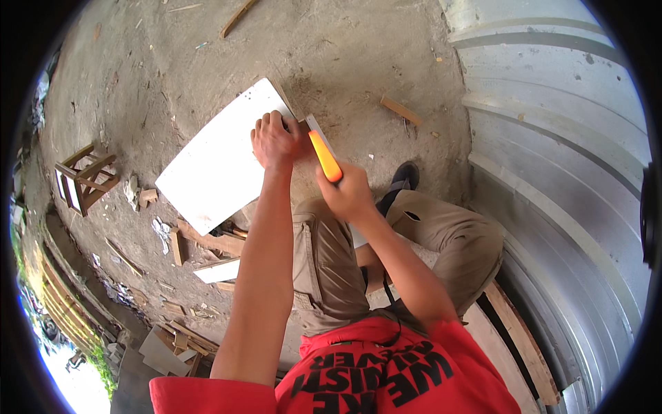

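Note:
My left hand lies on the right edge of a white board, its fingers curled and closed. Whatever those fingers hold, if anything, is hidden beneath them. Close beside it, my right hand is wrapped round the lower part of a hand tool with a yellow-orange handle and a dark end. A narrow grey metal part juts from the handle's upper end, near the board's edge and my left fingers. The tool's exact kind does not show. The board is tilted across the view, left of my knees.
A small wooden stool is at the left. Wood offcuts and scraps litter the ground below the board. One loose wood piece lies to the upper right. A corrugated metal wall runs along the right side.

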Motion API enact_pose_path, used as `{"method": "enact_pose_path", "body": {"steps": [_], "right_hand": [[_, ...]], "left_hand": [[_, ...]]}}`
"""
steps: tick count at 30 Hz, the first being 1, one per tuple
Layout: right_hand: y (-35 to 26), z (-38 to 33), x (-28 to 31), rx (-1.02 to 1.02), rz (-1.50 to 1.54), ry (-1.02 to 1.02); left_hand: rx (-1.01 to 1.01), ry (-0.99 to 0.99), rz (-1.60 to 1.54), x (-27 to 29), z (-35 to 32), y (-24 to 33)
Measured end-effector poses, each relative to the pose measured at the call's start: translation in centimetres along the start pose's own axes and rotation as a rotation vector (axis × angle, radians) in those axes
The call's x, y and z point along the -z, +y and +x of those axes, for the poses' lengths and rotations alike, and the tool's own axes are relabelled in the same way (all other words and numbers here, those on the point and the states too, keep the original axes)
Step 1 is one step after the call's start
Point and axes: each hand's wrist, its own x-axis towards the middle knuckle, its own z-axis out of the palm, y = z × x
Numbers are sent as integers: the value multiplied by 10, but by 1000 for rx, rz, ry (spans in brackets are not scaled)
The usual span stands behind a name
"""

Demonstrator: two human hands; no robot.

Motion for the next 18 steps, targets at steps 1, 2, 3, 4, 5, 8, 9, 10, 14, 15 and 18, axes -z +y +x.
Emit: {"method": "enact_pose_path", "body": {"steps": [1,2,3,4,5,8,9,10,14,15,18], "right_hand": [[-15,-37,17,-73,-66,-44],[-20,-77,35,-114,-112,-70],[-36,-113,56,-102,-95,-104],[-37,-149,70,-172,-34,-125],[-39,-154,78,-176,-55,-131],[-62,-139,77,-271,-104,-147],[-47,-116,64,-236,-103,-114],[-26,-92,48,-194,-105,-89],[-7,-43,5,-15,-89,-20],[-8,-43,1,12,-91,-9],[11,-39,14,-102,-54,-31]], "left_hand": [[17,9,-4,0,9,-2],[26,-3,-10,0,8,-2],[44,-33,-16,2,-2,-3],[35,-19,-28,4,-2,0],[20,7,-32,2,2,0],[-12,19,-46,7,-3,-1],[-28,19,-52,7,-1,-1],[-37,26,-59,6,2,-4],[-53,128,-134,8,-5,-10],[-46,266,-180,8,-8,-15],[345,567,-407,32,-26,-8]]}}
